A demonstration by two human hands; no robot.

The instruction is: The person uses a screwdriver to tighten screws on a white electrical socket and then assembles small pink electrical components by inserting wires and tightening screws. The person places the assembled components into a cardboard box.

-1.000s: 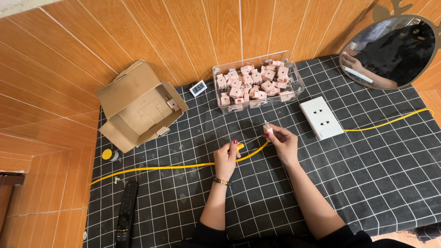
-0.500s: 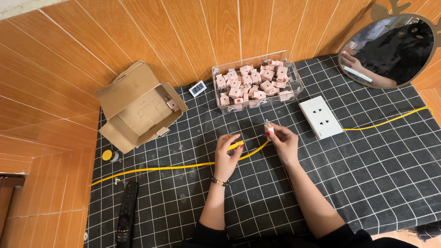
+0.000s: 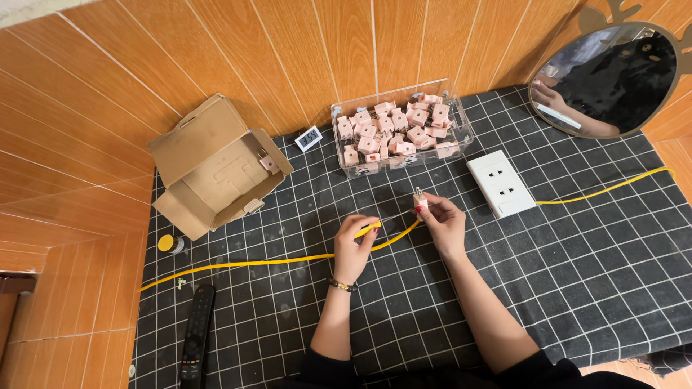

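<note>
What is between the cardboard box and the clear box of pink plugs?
In the head view, a small white digital display lies between the cardboard box and the clear box of pink plugs.

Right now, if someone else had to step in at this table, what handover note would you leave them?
Left hand: pinching the yellow cable where it crosses the checked mat.
Right hand: holding a small pink plug upright at its fingertips, close to the cable.
Nearby: clear box of more pink plugs, white socket plate, open cardboard box.
Done: one plug out of the box and in hand.
Left: plug and cable are not visibly joined yet.
</note>
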